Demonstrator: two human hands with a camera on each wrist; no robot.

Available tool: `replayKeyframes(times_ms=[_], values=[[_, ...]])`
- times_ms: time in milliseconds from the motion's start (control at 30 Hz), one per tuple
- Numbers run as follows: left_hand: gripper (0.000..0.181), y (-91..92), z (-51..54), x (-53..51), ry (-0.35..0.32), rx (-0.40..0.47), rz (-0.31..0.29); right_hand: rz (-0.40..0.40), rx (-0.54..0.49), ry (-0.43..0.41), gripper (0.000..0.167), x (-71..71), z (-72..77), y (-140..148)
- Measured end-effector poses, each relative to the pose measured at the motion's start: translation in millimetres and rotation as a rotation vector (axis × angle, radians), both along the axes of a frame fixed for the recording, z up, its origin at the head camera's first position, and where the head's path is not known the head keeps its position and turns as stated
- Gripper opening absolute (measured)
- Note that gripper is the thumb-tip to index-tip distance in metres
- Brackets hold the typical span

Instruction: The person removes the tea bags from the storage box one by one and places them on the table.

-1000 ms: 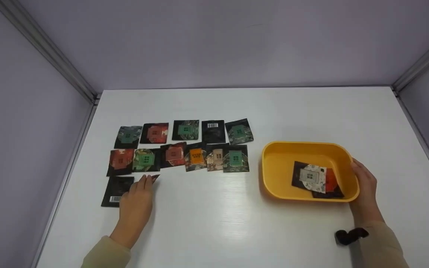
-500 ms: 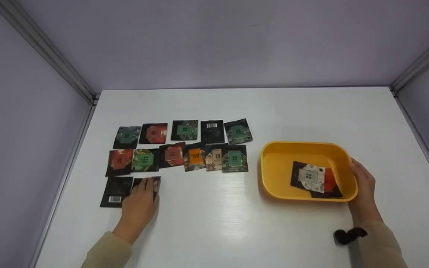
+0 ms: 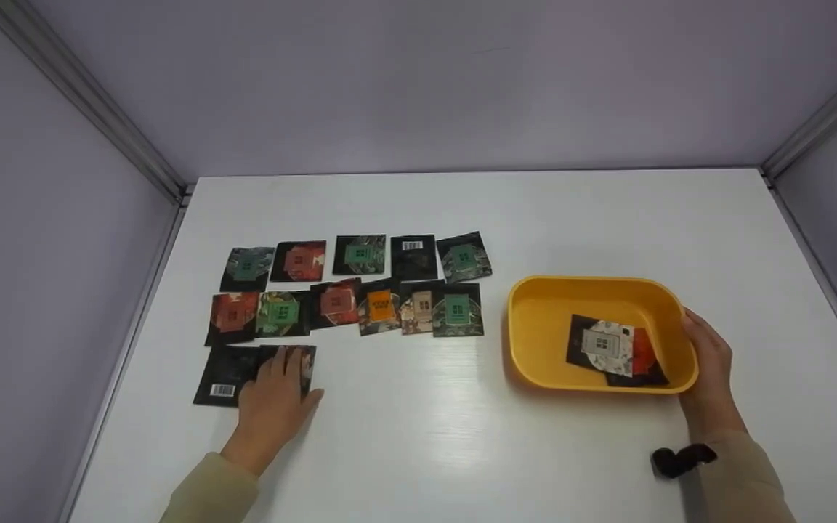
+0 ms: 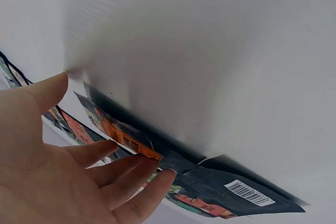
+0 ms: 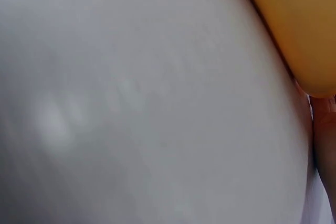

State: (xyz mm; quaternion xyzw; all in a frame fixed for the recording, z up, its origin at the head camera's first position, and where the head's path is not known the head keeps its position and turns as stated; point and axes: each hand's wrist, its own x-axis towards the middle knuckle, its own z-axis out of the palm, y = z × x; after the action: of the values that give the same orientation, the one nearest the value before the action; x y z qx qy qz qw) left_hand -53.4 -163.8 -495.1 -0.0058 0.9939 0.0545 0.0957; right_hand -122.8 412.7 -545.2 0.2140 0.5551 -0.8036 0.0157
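Note:
My left hand rests with straight, spread fingers on a black sachet with a printed front. In the left wrist view this sachet shows an orange label; my fingertips touch it and the thumb stands apart. Against its left edge lies a sachet with a barcode, face down. At the right, my right hand holds the right near corner of a yellow plastic tub; its fingertips and thumb are hidden. Inside the tub lie a white-patterned sachet and a red one, overlapping.
Two rows of sachets lie beyond my left hand, the back row around a black barcode sachet, the front row around an orange one. A black object sits by my right sleeve. Grey-lilac walls border the white table.
My left hand set the sachet down flat beside the barcode sachet, and its thumb spread off the sachet to the right. The right hand and tub stayed nearly still.

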Motion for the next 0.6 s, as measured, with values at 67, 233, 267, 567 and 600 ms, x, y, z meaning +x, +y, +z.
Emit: replayKeyframes(times_ms=[67, 233, 267, 567, 600], values=[[0.071, 2.7, 1.6, 0.3, 0.0, 0.001, -0.005, 0.008, -0.009, -0.005, 0.047, -0.1, 0.5, 0.0], [0.051, 11.9, 3.3, 0.2, 0.109, 0.016, -0.055, 0.019, -0.021, -0.017, 0.048, -0.2, 2.6, -0.1], [0.046, 14.2, 3.8, 0.1, 0.135, 0.019, -0.067, 0.02, -0.024, -0.019, 0.049, -0.2, 3.0, -0.2], [0.02, 42.6, 11.4, -6.7, 0.211, 0.109, -0.15, 0.013, -0.064, -0.032, 0.049, -0.2, 3.5, 2.1], [0.018, 47.2, 12.0, -7.9, 0.229, 0.116, -0.176, 0.011, -0.057, -0.026, 0.048, 0.0, 3.0, 2.0]])
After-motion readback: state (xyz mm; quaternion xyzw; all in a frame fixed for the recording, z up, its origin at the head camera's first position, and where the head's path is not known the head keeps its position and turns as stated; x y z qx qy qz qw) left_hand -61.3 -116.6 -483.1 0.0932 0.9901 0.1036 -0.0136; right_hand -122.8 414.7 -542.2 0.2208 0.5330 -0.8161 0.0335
